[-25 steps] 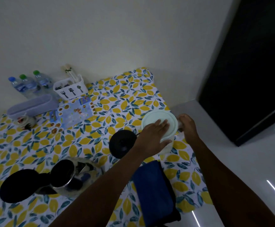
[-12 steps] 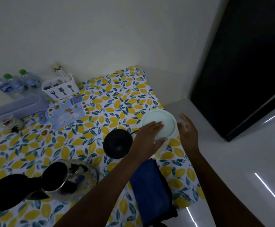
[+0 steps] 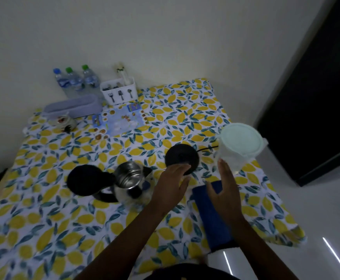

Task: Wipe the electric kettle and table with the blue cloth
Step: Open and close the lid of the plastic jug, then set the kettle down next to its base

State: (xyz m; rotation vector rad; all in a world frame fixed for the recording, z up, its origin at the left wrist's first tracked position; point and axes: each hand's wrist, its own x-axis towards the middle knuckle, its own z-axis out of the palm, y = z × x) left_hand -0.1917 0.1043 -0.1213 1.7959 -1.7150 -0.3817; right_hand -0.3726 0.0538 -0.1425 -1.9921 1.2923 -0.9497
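Note:
The steel electric kettle point(image 3: 129, 181) stands in the middle of the lemon-print table point(image 3: 64, 219), its black lid point(image 3: 86, 179) flipped open to the left. Its round black base point(image 3: 182, 158) sits just right of it, with a cord trailing right. A folded blue cloth point(image 3: 213, 223) lies near the table's front right edge. My left hand point(image 3: 172, 185) hovers open between kettle and base, fingertips over the base's near rim. My right hand point(image 3: 226, 190) is open above the cloth's far end, holding nothing, just short of a pale lidded container point(image 3: 241, 144).
Along the wall stand three water bottles point(image 3: 75, 80), a white cutlery caddy point(image 3: 119, 93), a lilac tray point(image 3: 74, 107) and a small mug point(image 3: 64, 123). A printed blue mat point(image 3: 120, 120) lies in front of the caddy. A dark door point(image 3: 314, 87) is at right.
Both hands have let go of the pale container and drawn back toward me. The left hand now hovers by the black base, the right above the blue cloth. The camera has shifted.

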